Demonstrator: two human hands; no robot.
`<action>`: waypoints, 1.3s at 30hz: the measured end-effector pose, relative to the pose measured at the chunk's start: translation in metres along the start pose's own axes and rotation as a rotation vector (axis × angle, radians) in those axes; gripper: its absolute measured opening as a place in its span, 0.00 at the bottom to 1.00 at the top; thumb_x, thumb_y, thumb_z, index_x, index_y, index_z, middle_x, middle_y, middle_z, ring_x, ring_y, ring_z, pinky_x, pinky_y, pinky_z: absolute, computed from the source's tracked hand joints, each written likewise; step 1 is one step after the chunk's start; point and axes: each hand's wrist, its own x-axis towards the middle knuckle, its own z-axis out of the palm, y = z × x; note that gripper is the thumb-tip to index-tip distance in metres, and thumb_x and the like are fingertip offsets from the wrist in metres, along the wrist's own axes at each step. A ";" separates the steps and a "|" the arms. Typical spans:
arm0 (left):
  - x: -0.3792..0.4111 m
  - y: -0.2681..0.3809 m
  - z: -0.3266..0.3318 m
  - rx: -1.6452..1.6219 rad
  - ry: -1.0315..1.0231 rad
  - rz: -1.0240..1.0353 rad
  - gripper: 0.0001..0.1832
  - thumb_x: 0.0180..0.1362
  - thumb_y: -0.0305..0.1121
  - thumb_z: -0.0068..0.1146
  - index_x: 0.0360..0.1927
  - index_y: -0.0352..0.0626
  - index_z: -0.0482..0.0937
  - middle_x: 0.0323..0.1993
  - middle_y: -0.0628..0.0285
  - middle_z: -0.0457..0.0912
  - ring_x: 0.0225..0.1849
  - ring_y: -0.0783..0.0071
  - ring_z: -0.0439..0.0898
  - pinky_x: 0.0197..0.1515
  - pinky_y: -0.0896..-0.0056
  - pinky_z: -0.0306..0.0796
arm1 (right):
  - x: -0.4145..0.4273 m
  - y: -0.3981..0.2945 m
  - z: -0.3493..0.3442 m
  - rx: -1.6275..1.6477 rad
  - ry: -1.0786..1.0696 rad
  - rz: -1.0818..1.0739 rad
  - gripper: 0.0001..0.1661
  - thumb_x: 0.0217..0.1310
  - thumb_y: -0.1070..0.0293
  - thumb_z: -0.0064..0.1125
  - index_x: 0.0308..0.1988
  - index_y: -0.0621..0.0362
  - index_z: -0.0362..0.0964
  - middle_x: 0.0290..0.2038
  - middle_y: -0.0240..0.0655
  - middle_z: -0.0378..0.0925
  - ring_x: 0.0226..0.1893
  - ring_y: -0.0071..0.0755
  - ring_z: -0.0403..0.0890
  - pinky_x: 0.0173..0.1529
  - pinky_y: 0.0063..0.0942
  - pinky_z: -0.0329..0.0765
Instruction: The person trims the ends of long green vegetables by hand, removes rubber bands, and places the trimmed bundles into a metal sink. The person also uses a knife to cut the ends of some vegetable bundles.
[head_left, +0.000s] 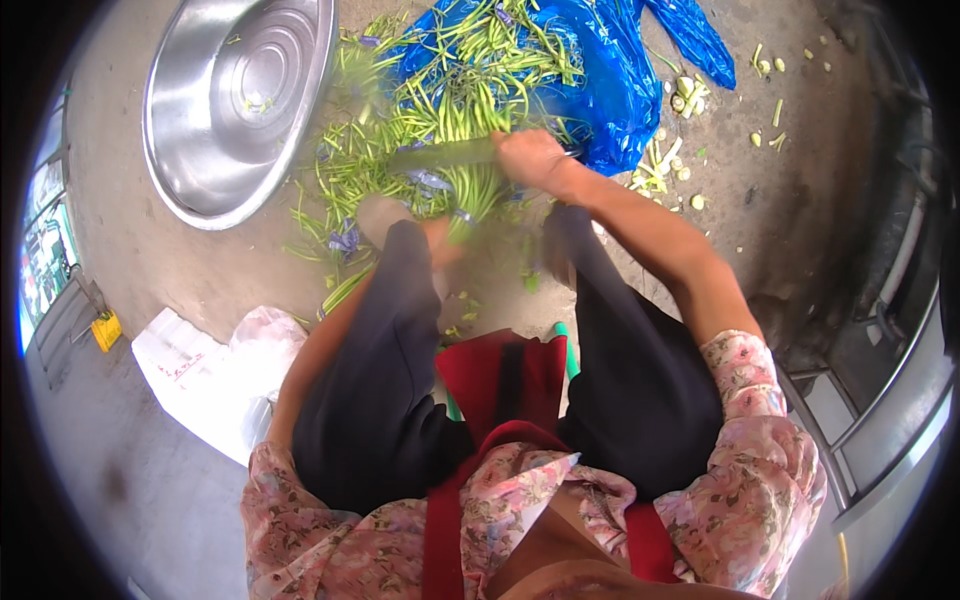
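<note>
My right hand (534, 159) is closed around a knife (446, 155), its broad blade pointing left across a bunch of long green stalks (476, 187) that look like garlic scapes. Purple tape (465, 217) binds this bunch near its lower end. Behind my left shin, my left hand (444, 241) shows only in part and blurred; it seems to grip the bunch's lower end. More stalks (480, 60) lie heaped beyond the blade, partly on a blue plastic bag (615, 90). Loose purple tape (343, 240) lies among the stalks by my left shoe (382, 214).
A large steel basin (161, 135) stands at the upper left, with a few green bits inside. Pale cut ends (688, 97) are scattered on the concrete floor at the right. White plastic bags (217, 367) lie left of me. Metal framework (892, 360) runs along the right.
</note>
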 end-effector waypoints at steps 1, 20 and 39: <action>-0.001 0.001 -0.001 0.032 -0.001 0.004 0.16 0.64 0.38 0.46 0.49 0.38 0.74 0.31 0.59 0.79 0.34 0.70 0.77 0.36 0.66 0.71 | -0.002 0.004 -0.005 -0.012 -0.051 0.018 0.12 0.56 0.72 0.49 0.41 0.62 0.71 0.31 0.53 0.82 0.33 0.56 0.84 0.36 0.48 0.80; 0.009 0.021 -0.005 0.287 -0.191 -0.037 0.17 0.63 0.41 0.54 0.49 0.40 0.74 0.33 0.60 0.80 0.32 0.69 0.81 0.31 0.65 0.73 | 0.025 0.007 -0.004 0.084 -0.109 0.131 0.19 0.56 0.71 0.48 0.48 0.59 0.75 0.39 0.52 0.82 0.41 0.56 0.83 0.46 0.48 0.78; -0.030 0.104 -0.032 1.312 0.221 0.097 0.23 0.54 0.42 0.61 0.47 0.41 0.69 0.25 0.48 0.82 0.30 0.44 0.82 0.35 0.46 0.75 | -0.061 -0.010 -0.114 0.175 0.257 0.063 0.11 0.53 0.71 0.51 0.39 0.56 0.74 0.24 0.47 0.79 0.27 0.54 0.82 0.32 0.49 0.78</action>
